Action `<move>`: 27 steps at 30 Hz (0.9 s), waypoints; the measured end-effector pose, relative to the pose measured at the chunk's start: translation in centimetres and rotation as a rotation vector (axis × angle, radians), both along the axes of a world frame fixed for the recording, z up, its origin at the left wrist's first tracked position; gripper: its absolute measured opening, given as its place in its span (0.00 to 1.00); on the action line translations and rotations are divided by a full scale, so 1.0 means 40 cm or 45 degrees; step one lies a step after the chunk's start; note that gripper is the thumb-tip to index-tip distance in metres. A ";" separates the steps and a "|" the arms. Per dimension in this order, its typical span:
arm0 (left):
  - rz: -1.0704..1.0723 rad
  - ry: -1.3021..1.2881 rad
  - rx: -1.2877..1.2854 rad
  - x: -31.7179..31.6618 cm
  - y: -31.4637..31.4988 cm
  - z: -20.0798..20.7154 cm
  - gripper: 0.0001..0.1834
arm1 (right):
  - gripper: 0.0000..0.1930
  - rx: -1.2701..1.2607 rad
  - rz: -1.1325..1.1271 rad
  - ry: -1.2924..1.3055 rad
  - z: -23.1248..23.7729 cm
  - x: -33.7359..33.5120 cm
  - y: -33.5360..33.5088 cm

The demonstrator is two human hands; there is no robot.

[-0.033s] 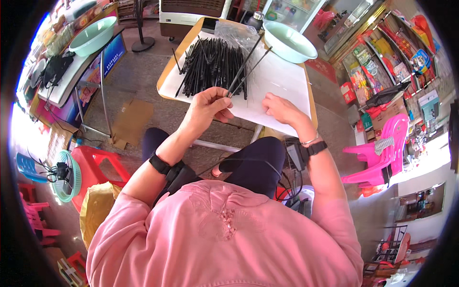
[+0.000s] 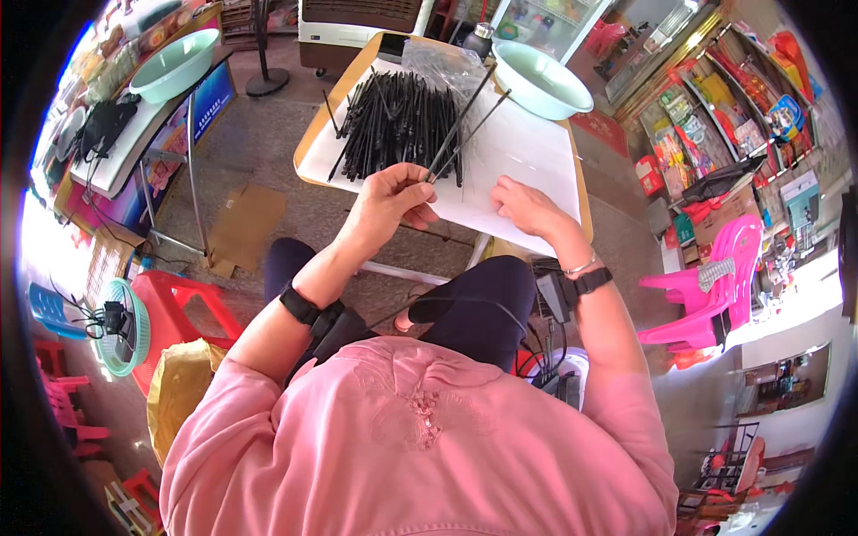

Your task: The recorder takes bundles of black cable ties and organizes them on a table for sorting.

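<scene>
My left hand (image 2: 393, 196) is closed in a pinch over the near edge of the white-topped table (image 2: 536, 152). Between its thumb and fingers are the lower ends of two thin black rods (image 2: 464, 116), which slant up and away to the right. A dense heap of similar black rods (image 2: 393, 125) lies just beyond this hand. To the right, my right hand (image 2: 527, 205) is held low over the tabletop with its fingertips pressed together. Anything between those fingertips is too small or too hidden to make out.
Behind the heap lie a clear plastic bag (image 2: 438, 61) and a dark bottle (image 2: 479, 38). A pale green basin (image 2: 542, 80) occupies the table's far right corner. Pink chairs (image 2: 715, 286) stand at right, a red stool (image 2: 183, 313) at left.
</scene>
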State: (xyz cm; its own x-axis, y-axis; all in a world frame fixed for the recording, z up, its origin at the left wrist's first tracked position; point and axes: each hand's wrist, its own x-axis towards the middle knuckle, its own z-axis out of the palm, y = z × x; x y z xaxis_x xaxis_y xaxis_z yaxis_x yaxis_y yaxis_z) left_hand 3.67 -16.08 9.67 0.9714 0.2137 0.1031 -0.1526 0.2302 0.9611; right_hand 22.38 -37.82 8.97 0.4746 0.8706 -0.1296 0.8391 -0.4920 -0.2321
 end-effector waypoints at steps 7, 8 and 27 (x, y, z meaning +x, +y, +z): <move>-0.100 0.039 -0.045 0.077 -0.022 -0.008 0.13 | 0.05 0.799 -0.261 -0.329 0.053 0.019 -0.065; -0.162 0.024 -0.059 0.102 -0.038 -0.013 0.12 | 0.05 0.803 -0.270 -0.330 0.063 0.031 -0.069; -0.248 0.081 -0.257 0.383 -0.165 -0.131 0.07 | 0.05 1.963 -0.790 1.234 -0.057 0.191 0.015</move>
State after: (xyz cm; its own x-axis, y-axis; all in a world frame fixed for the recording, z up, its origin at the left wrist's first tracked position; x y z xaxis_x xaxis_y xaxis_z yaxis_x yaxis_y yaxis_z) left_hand 18.98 -22.69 4.43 0.9994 0.0326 0.0145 -0.0273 0.4370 0.8991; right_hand 30.04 -37.24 6.69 0.9663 0.2368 0.1015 -0.0103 0.4293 -0.9031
